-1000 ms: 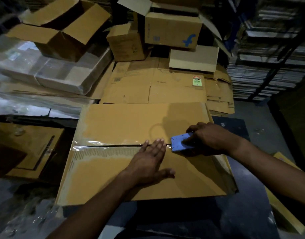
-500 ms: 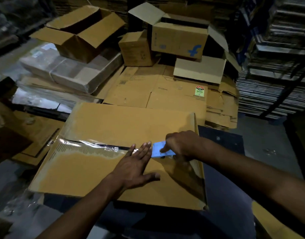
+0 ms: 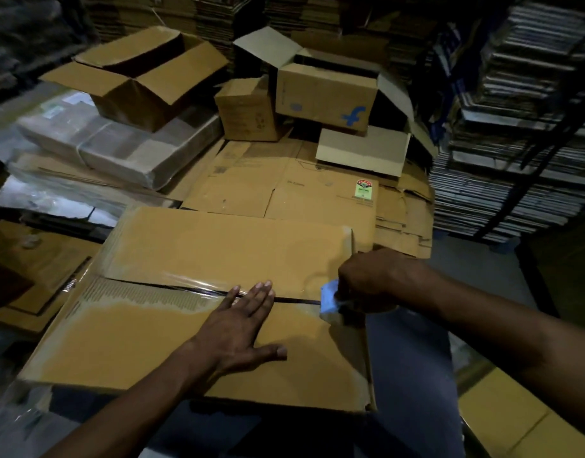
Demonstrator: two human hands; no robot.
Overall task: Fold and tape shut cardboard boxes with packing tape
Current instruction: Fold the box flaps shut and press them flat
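The cardboard box (image 3: 198, 325) is being sealed: clear packing tape (image 3: 172, 285) covers the seam's left stretch. The near flap is being pressed by the flat left hand (image 3: 238, 322); the blue tape dispenser (image 3: 329, 297), gripped by the right hand (image 3: 370, 279), is being drawn toward the untaped right edge.

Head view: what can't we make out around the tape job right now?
- Dispenser: mostly covered by the right hand; the roll and blade are hidden.
- Seam: whether tape covers the stretch between the left hand and the dispenser is unclear; dim light, clear film.
- Box: sides and contents are hidden under its closed flaps.
- Print on the flat cardboard behind: too small and blurred.
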